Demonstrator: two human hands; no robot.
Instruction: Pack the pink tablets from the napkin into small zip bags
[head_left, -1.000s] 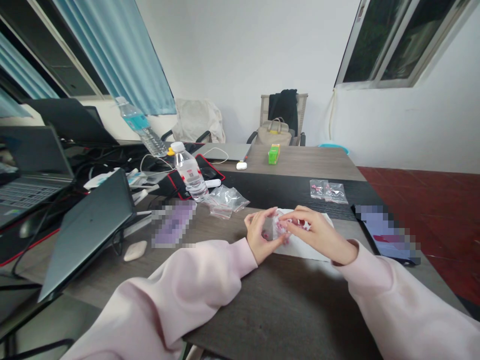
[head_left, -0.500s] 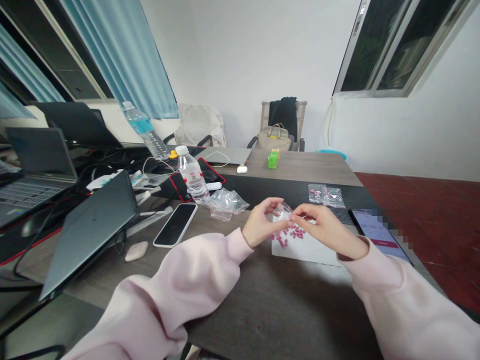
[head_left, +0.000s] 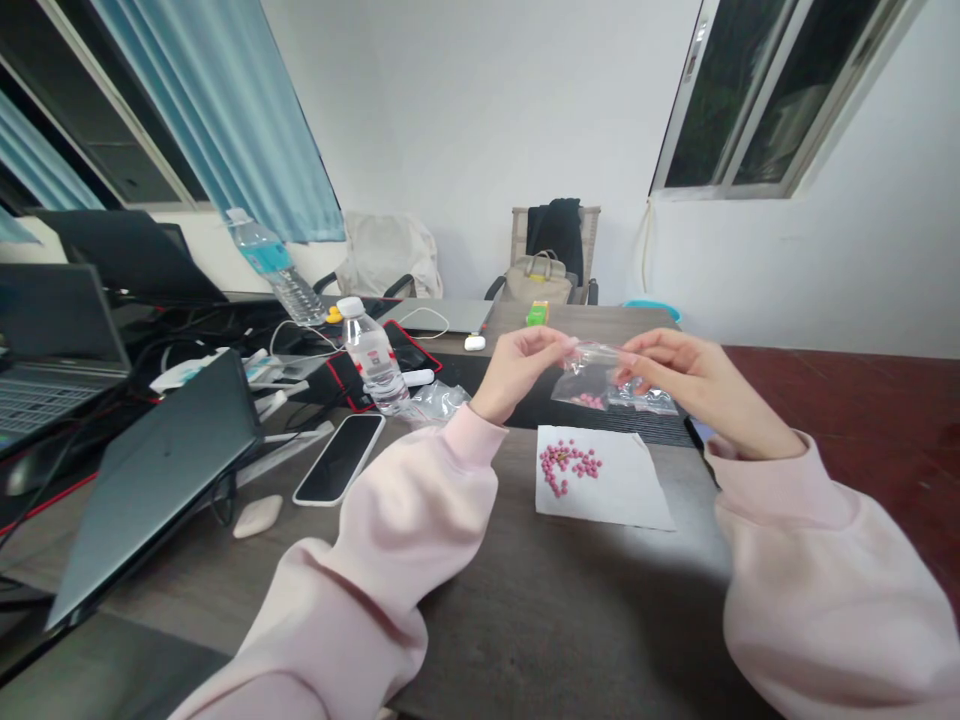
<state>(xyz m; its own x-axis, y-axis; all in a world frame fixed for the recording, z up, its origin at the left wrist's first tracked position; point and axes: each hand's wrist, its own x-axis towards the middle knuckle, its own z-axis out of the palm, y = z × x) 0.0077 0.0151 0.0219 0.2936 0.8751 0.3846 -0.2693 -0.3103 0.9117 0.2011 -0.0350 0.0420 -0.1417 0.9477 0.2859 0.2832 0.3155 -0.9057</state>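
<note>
Clear plastic bag [head_left: 596, 355] pinched between the fingers of my left hand [head_left: 519, 365] and right hand [head_left: 671, 375], just beyond the paper sheet [head_left: 630, 490] of pink beads [head_left: 566, 465].

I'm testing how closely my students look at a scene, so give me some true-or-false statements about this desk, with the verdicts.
1. The left hand and right hand both pinch a small clear plastic bag. True.
2. The loose small pink beads lie on the bare tabletop. False: they lie on a white paper sheet.
3. The small clear plastic bag is empty. False: a few pink beads sit inside it.
4. A black smartphone lies left of the white paper sheet. True.
5. The right hand grips a water bottle. False: the plastic water bottle stands apart from both hands.
</note>
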